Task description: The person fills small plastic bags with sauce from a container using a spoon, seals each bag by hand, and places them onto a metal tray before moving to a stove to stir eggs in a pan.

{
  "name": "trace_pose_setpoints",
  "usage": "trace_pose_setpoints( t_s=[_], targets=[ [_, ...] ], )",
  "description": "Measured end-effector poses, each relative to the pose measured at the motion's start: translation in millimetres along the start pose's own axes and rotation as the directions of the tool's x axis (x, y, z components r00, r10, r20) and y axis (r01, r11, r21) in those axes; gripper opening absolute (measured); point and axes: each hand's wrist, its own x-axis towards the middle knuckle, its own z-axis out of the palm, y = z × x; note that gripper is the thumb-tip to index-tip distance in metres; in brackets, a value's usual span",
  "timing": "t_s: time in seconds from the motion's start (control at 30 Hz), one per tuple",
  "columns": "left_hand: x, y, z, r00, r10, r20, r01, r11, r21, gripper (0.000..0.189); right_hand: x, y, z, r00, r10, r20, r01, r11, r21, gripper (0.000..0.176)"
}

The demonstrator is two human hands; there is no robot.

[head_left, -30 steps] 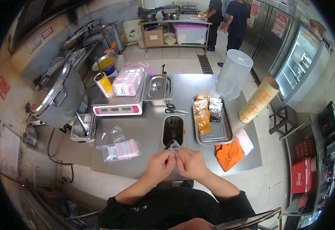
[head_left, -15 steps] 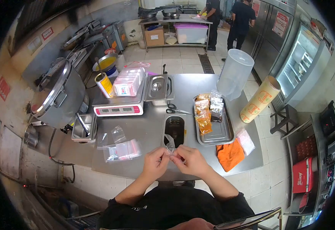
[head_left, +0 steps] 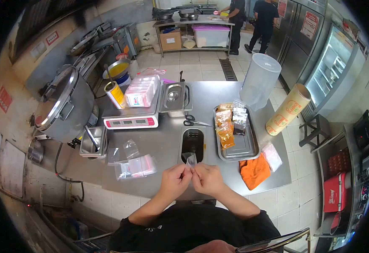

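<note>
Between my two hands is a small clear plastic bag [head_left: 191, 159], held over the near end of a metal container [head_left: 193, 142] of dark liquid. My left hand [head_left: 176, 178] is closed on the bag's left edge. The fingers of my right hand [head_left: 207, 178] pinch its right side, close against the left hand. Left of my hands, a stack of flat clear bags [head_left: 136, 167] lies on the steel table, with loose bags behind it. On the right, a metal tray [head_left: 242, 152] bears several filled sachets [head_left: 225, 126], amber and dark.
A digital scale [head_left: 130, 122] carrying bag packs and a yellow can [head_left: 115, 96] stands at the back left. Scissors [head_left: 196, 121] lie behind the container. An orange cloth [head_left: 254, 172] rests at the right edge, near a tall clear cylinder [head_left: 260, 80]. Two people stand far back.
My hands have drawn closer together, fingers curling tighter on the bag. The bag now points upward, more upright than before. In the background, one person has shifted a leg.
</note>
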Motion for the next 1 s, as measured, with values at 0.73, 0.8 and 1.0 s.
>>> trace_pose_setpoints(
  t_s=[0.73, 0.8, 1.0],
  targets=[
    [36, -14, -29, 0.859, 0.481, 0.175, -0.511, 0.822, 0.251, 0.036, 13, 20, 6, 0.816, 0.541, 0.205, -0.569, 0.687, 0.453, 0.015],
    [25, -35, -14, 0.850, 0.526, -0.034, -0.488, 0.811, 0.323, 0.039, 12, 21, 4, 0.740, 0.565, 0.365, -0.659, 0.501, 0.561, 0.016],
    [22, -74, -47, 0.908, 0.405, -0.110, -0.380, 0.904, 0.195, 0.052, 18, 39, -5, 0.958, 0.240, 0.157, -0.262, 0.955, 0.141, 0.026]
  ],
)
